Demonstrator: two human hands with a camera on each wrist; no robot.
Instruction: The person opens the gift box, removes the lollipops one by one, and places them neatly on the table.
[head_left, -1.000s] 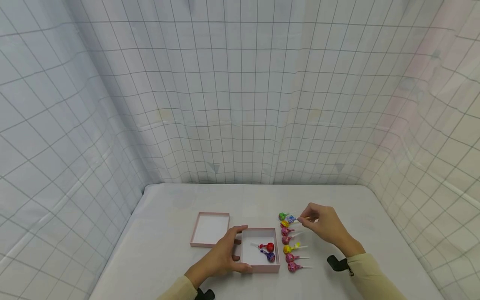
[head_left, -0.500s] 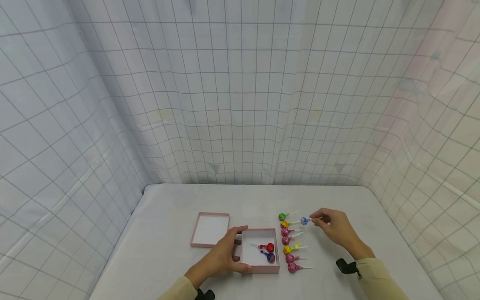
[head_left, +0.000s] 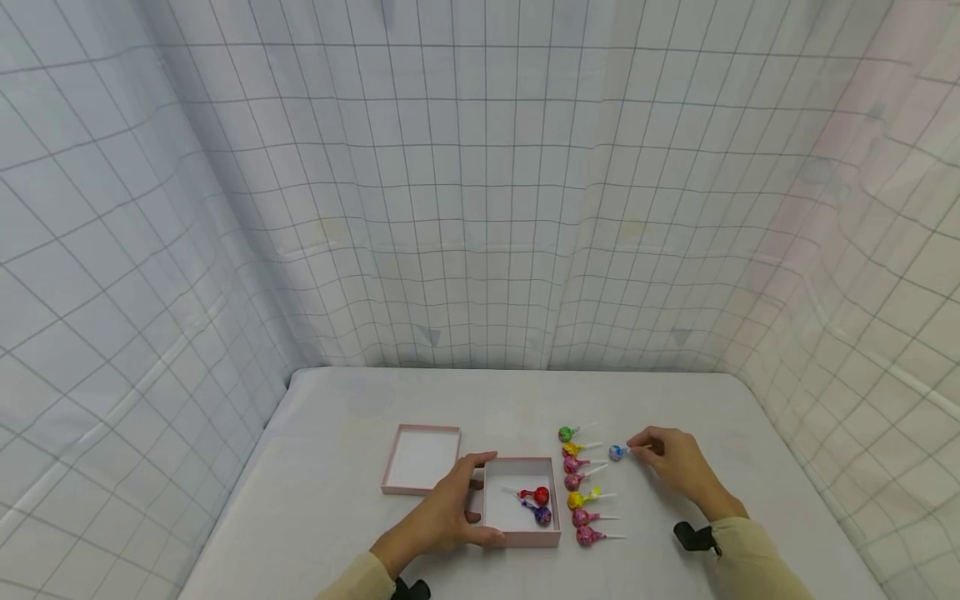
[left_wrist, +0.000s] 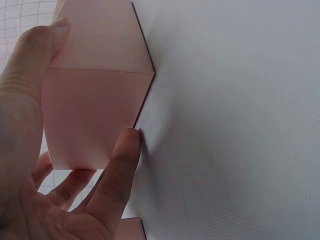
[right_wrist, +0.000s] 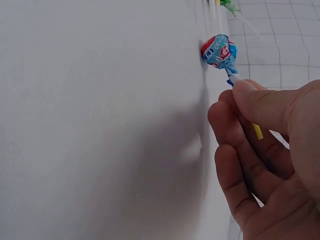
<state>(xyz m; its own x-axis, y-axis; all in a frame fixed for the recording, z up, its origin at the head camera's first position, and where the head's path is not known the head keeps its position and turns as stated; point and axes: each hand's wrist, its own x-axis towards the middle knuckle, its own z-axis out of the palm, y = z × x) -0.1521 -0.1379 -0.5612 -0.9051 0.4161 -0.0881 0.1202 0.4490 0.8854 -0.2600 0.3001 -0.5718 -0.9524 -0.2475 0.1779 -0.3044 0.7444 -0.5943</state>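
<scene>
In the head view my left hand [head_left: 448, 505] holds a pink open box [head_left: 531, 540] at its left side, the thumb at the front corner and a finger near the back corner. Inside the box lie a red lollipop [head_left: 542, 496] and a dark purple lollipop [head_left: 542, 516]. To the right, my right hand [head_left: 678, 468] pinches the stick of a blue-wrapped lollipop [head_left: 617, 452]. The right wrist view shows its blue, white and red wrapper [right_wrist: 220, 51] close to the tabletop, with thumb and forefinger on the stick just below it; a yellow stick end pokes out beneath.
A column of lollipops runs between box and right hand, from a green lollipop [head_left: 565, 434] at the back to a pink lollipop [head_left: 585, 536] at the front, sticks pointing right. The pink-edged lid [head_left: 422, 457] lies left of the box on the white table [head_left: 337, 417].
My right hand has drawn the blue lollipop rightward out of the column and slightly toward me, lowering it near the table. The left hand and box have stayed put.
</scene>
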